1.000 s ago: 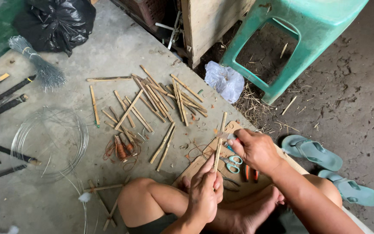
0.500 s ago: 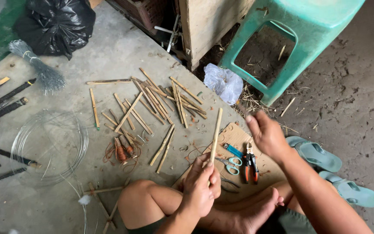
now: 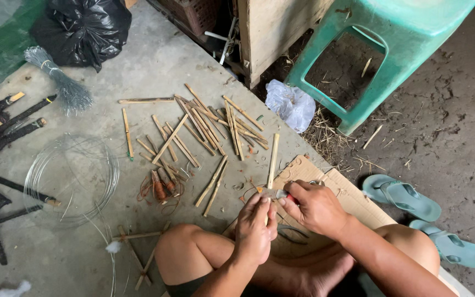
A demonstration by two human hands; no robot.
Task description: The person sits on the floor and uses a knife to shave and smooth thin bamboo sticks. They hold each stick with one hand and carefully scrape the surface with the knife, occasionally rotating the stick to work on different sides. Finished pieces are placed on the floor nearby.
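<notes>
Hands at work: my left hand (image 3: 255, 228) pinches a bamboo stick (image 3: 272, 162) upright; my right hand (image 3: 315, 207) grips pliers (image 3: 279, 193) on it. Cut sticks (image 3: 204, 129) wait at eleven o'clock.

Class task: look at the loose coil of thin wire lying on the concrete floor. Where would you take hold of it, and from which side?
Grip the wire coil on its near right arc, coming from the person's knee side. It lies flat and open there, while dark tools crowd its left edge. Pinching several loops together would probably keep it from springing apart. Both the left hand and right hand are busy on a stick.
</notes>
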